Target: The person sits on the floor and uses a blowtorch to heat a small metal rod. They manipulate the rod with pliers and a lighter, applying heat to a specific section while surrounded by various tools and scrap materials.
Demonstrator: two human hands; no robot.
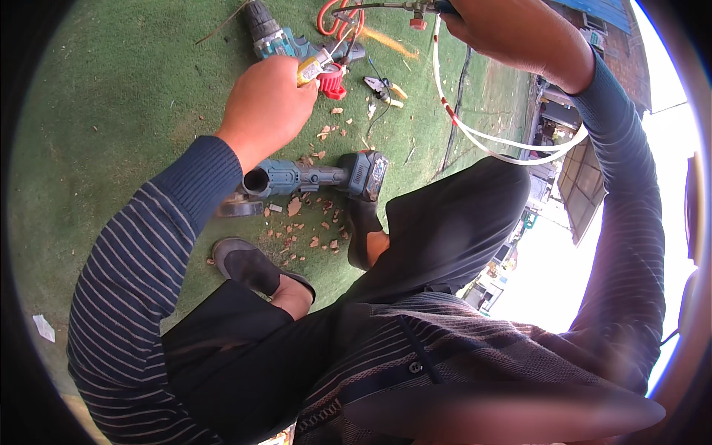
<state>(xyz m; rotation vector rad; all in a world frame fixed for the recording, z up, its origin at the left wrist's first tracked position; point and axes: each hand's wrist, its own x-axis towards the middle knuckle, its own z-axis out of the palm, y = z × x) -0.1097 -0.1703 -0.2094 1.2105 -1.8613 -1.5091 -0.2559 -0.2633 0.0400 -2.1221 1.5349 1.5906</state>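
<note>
My left hand [271, 104] is closed round the yellowish handle of a screwdriver [314, 65], its thin metal shaft slanting up and right. Right beside those fingers is a round red gauge-like part [331, 81]; whether the hand touches it I cannot tell. At the upper edge my right hand [498, 31] is closed on a blue-ended hose fitting [445, 7], its fingers partly cut off by the edge. A brass piece with a red knob [418, 23] joins that fitting to a dark thin tube running left. Near it, a white hose [439, 70] hangs down and loops right.
A teal drill [278, 43] lies beyond my left hand, beside a coiled orange-red hose [323, 20]. Pliers [386, 89] rest on the green turf [148, 81]. An angle grinder [297, 176] lies by my shoes [256, 265], among scattered brown chips [294, 206].
</note>
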